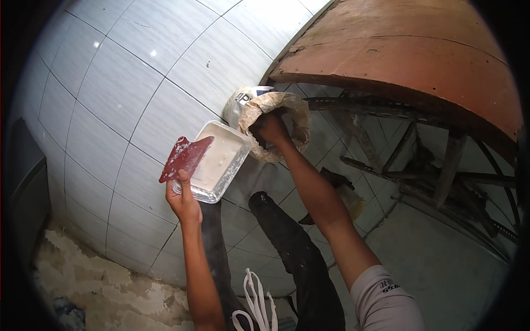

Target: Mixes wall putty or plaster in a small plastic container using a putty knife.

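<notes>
My left hand (185, 203) is closed with the thumb on a red, paste-smeared putty spreader (184, 160). The same hand is at the near left corner of a rectangular light-coloured tray (236, 170), apparently supporting it; the fingers beneath are hidden. Smooth off-white paste (218, 150) covers the tray's floor, with a few small lumps. My right hand (271, 130) reaches into the rolled-down mouth of a sack (301, 122), just beyond the tray's right side. Its fingers are out of sight inside the sack, as is whatever they touch.
Pale tiled wall (132, 71) rises on the left and ahead. A large brown wooden panel (397, 60) is at the upper right, above a dark metal frame (441, 171). Behind my right forearm lies a partly hidden yellowish-white bag (351, 199). Stained bare plaster (105, 281) shows lower left.
</notes>
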A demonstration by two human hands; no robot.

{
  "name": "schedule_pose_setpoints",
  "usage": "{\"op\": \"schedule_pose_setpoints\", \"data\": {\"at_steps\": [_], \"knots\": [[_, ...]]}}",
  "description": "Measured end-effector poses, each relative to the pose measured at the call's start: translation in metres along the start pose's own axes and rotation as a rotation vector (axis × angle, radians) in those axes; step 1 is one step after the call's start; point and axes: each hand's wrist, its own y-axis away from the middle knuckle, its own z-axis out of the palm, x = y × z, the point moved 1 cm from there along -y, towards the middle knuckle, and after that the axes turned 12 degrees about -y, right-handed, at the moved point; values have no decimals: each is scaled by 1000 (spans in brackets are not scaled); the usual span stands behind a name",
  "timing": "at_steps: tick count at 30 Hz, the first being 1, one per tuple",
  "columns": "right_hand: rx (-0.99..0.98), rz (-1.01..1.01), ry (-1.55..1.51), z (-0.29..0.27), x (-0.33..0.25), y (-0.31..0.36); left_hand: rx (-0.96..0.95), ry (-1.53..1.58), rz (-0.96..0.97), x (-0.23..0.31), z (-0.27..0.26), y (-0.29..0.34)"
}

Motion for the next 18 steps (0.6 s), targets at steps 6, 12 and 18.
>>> {"op": "schedule_pose_setpoints", "data": {"at_steps": [6,12,18], "knots": [[204,-136,679,6,-14,13,24,-34,-10,-6,-8,4],[-73,143,728,7,-16,13,29,-22,4,-7,-8,0],[-124,275,511,-5,-16,11,25,2,-7,-4,-8,-3]]}}
